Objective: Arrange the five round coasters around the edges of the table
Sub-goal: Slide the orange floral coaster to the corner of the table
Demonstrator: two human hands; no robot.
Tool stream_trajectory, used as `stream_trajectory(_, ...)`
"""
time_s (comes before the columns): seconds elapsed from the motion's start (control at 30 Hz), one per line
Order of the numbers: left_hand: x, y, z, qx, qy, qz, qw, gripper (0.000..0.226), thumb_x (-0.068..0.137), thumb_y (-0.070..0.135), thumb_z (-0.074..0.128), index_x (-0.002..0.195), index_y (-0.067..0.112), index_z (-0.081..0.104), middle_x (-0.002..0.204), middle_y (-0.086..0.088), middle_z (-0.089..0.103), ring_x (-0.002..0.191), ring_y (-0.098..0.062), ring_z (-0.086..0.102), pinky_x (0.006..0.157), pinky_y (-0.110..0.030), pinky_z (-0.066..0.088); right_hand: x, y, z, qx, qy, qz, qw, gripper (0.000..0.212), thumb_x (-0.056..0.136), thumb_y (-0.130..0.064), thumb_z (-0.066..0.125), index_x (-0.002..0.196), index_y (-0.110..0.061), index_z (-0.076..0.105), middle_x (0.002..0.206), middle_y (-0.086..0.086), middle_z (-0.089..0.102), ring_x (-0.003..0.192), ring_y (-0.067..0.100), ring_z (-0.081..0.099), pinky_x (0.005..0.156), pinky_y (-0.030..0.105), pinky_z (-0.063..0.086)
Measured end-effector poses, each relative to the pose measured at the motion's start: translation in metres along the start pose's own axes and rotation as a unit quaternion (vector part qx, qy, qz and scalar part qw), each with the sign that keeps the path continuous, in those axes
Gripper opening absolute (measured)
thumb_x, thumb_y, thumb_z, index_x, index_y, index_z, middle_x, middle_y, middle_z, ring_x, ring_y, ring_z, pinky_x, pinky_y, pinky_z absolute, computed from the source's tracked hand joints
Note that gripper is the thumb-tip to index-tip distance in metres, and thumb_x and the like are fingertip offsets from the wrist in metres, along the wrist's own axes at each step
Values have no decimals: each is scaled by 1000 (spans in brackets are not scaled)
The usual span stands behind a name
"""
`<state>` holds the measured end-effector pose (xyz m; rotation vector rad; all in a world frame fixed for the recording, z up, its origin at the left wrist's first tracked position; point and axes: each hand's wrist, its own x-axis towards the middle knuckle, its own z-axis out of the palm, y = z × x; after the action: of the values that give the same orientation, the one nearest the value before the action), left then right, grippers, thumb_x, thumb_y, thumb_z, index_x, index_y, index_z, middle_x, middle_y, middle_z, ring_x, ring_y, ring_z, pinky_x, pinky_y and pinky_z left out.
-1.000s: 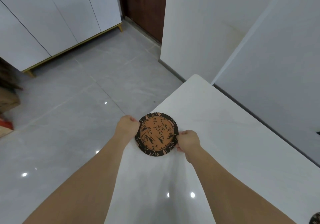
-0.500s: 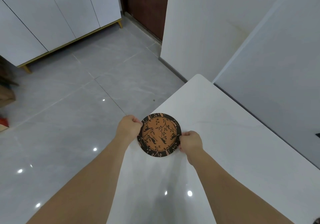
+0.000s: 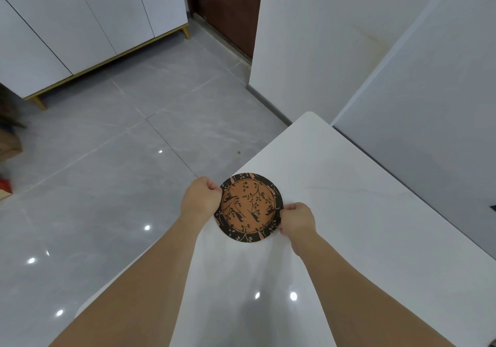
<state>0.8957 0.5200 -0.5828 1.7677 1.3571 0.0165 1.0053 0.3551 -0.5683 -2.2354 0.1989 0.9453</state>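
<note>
The coaster (image 3: 248, 207) is pinched at nine by the left hand (image 3: 200, 199), at three by the right hand (image 3: 296, 219); it should be lowered flat beside the desk (image 3: 362, 226) edge.

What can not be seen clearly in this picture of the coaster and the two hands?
- Head view: the other four coasters are not recognizable anywhere in the frame.
- Coaster: its left and right rims are covered by the left hand and right hand.
- Whether the coaster lies flat on the table or is slightly lifted cannot be told.
- Fingertips of both hands are curled out of sight.
- The table's near end is cut off by the bottom edge.
</note>
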Motion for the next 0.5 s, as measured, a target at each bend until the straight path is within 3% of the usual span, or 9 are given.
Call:
stream_trajectory(0.37,-1,-9,6,-30,12,14,999,7,89,21,59,83,16,61,81,-1,65,79,-19,64,73,-38,55,7,3,0,16,14,-2,1000,22,87,-4,47,102,-6,63,100,16,65,89,31,61,81,40,55)
stream_trajectory(0.5,-8,-16,11,-43,40,31,998,8,89,25,60,82,20,62,75,4,62,71,-15,60,61,-29,49,7,3,0,5,14,-15,1000,22,89,-6,45,101,-6,63,98,15,65,82,26,59,68,33,50)
